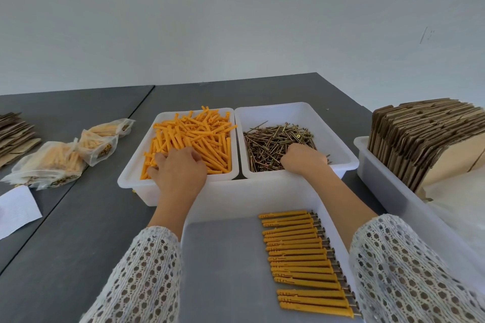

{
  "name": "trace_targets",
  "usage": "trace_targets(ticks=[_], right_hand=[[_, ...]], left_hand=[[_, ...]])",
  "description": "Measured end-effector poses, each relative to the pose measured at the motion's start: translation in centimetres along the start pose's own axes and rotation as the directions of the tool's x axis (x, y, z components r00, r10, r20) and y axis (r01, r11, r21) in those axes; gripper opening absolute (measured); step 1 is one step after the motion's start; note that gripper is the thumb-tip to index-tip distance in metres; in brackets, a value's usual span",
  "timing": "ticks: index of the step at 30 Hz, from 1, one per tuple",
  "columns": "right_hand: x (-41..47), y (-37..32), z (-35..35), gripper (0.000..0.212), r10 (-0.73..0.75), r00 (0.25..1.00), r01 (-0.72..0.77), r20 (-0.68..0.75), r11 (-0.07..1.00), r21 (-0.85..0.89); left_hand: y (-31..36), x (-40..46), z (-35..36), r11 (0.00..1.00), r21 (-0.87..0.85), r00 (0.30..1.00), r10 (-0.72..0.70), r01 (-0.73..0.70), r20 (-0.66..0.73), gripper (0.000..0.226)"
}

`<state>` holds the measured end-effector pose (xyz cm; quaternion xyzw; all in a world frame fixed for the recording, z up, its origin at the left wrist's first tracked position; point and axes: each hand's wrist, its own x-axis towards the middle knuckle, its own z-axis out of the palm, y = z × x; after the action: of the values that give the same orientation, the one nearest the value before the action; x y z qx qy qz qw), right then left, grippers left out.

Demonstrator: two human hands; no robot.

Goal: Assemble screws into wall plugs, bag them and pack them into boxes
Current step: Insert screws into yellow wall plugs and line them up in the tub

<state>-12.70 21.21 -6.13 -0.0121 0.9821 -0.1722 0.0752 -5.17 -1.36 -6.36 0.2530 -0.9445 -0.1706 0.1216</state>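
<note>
Over the gray table (78, 217), left hand (178, 168) touches wall plugs (191, 136).

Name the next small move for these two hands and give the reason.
Probably each hand lifts out one piece: the left hand is in the orange wall plugs, the right hand in the screws. Whether either already grips one is hidden. The assembled row in the near tray suggests joining follows.

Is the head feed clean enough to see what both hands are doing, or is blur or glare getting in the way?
Head view: soft even light, no glare; wide-angle bending at the edges. The left hand in the orange plugs and the right hand in the screws look slightly soft, with fingertips hidden, so grips are unclear.
</note>
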Motion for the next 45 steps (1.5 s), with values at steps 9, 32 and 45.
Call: trace_targets(ticks=[9, 32, 45], right_hand=[[0.0, 0.4, 0.6, 0.021, -0.079, 0.960, 0.129, -0.269, 0.977, 0.173], [-0.8, -1.3, -0.5, 0.019, 0.039, 0.975, 0.221, -0.219, -0.049, 0.974], [-0.7, -1.7, -0.2, 0.018, 0.137, 0.983, 0.145, -0.123, -0.161, 0.976]], left_hand=[[0.8, -0.2, 0.4, 0.990, -0.097, 0.971, 0.076, -0.099, -0.225, 0.013], [1.7, 0.1, 2.6, 0.760, -0.376, 0.847, 0.484, -0.531, -0.219, 0.017], [1.8, -0.4, 2.5, 0.741, -0.388, 0.835, 0.516, -0.547, -0.191, 0.018]])
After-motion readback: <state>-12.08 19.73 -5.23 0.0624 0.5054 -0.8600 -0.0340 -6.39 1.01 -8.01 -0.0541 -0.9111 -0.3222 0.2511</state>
